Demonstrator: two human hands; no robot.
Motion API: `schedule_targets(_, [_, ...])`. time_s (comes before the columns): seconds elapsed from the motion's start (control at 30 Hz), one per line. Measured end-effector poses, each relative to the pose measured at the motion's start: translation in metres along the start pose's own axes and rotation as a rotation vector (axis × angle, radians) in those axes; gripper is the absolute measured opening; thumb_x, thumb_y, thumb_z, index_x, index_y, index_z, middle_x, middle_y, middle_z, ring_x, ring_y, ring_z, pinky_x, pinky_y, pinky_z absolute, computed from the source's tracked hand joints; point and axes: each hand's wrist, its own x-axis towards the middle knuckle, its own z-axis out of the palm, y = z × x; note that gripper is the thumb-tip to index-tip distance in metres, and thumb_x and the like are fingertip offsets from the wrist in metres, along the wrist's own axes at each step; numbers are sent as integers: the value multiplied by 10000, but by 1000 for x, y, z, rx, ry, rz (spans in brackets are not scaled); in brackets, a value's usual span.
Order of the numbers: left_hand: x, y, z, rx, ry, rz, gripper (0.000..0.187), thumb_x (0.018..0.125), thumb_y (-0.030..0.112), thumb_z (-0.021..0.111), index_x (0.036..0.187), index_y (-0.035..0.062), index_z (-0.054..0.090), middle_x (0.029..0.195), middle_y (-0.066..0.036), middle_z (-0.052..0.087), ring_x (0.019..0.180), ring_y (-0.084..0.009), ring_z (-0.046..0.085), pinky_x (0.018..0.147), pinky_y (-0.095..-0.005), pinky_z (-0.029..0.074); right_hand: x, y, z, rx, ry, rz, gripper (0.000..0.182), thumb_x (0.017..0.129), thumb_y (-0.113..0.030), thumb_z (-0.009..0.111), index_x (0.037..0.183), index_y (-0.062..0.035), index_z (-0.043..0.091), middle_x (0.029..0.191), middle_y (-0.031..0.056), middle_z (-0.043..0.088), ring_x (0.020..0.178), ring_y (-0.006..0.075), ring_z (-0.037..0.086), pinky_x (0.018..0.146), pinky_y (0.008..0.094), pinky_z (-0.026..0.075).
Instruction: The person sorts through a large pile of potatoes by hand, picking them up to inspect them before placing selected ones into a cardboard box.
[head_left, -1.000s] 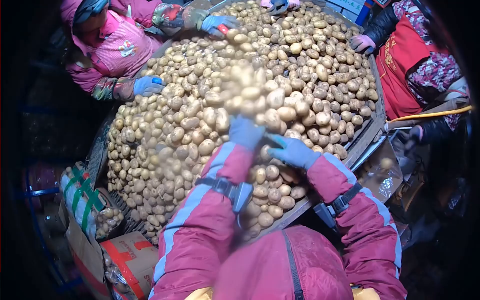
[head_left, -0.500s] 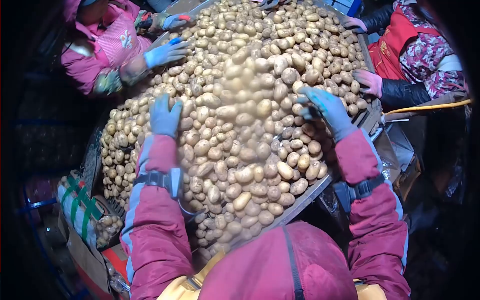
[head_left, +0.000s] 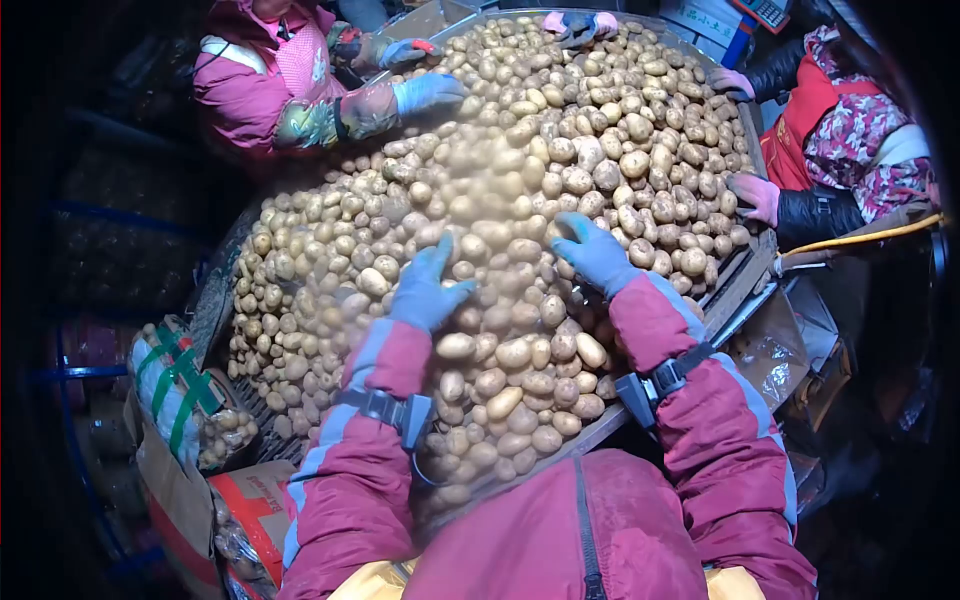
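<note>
A broad heap of potatoes [head_left: 513, 352] covers the sorting table in front of me. My left hand [head_left: 428, 290], in a blue-grey glove, rests on the potatoes with thumb and fingers apart. Across from it, my right hand [head_left: 597, 255] wears the same kind of glove. Its fingers are spread and touch potatoes near the middle of the heap, its palm facing inward. I see no potato gripped in either hand. Loose potatoes lie between the two hands, and part of the view there is blurred.
Co-workers' gloved hands touch the heap at the upper left [head_left: 428, 93], the far edge [head_left: 580, 27] and the right [head_left: 755, 197]. A metal table rim [head_left: 590, 437] runs before me. A green-taped bag [head_left: 180, 385] stands at left; a yellow cable [head_left: 870, 236] lies at right.
My hands have come closer together over the potatoes, the left moving rightward and the right leftward. The upper-left co-worker's hand has shifted right. The camera view has shifted a little.
</note>
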Motion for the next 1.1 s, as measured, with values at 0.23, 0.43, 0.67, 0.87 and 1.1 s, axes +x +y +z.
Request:
schedule_targets(0.23, [-92, 12, -5, -134, -34, 120, 695, 876, 425, 714, 1474, 139, 503, 1500, -288, 430, 1373, -428, 458, 1141, -458, 391, -14, 41, 11, 31, -166, -71, 658, 899, -369, 705, 1480, -140, 497, 1546, 212, 442, 1370, 312, 512, 1127, 380, 410])
schedule_targets(0.43, [-84, -113, -49, 258, 420, -148, 777, 877, 468, 711, 1510, 101, 450, 1529, -276, 397, 1410, -434, 405, 1159, -464, 360, -52, 33, 3, 297, -94, 92, 477, 947, -148, 679, 1406, -63, 581, 1394, 116, 610, 1280, 189, 569, 1051, 307, 464])
schedule_targets(0.67, [-31, -135, -38, 311, 426, -509, 740, 869, 619, 618, 1471, 205, 502, 1444, -254, 461, 1281, -468, 483, 1080, -517, 421, -72, 23, 3, 607, -8, 196, 314, 1003, -97, 593, 1304, -34, 654, 1198, 26, 682, 922, 81, 626, 816, 228, 520])
schedule_targets(0.87, [-30, -146, -47, -223, 523, -414, 704, 846, 579, 693, 1369, 116, 601, 1307, -257, 570, 1209, -415, 566, 1011, -469, 475, -92, -28, 35, 725, -179, 244, 314, 1019, -146, 599, 1299, -12, 644, 1155, 61, 701, 918, 129, 674, 816, 262, 549])
schedule_targets(1.1, [-51, -144, -30, -440, 208, -313, 553, 843, 441, 760, 1280, 111, 681, 1343, -181, 602, 1179, -336, 595, 1029, -401, 467, -111, -43, 53, 632, -302, 213, 327, 1020, -139, 600, 1314, 0, 634, 1221, 78, 693, 1043, 151, 673, 886, 278, 559])
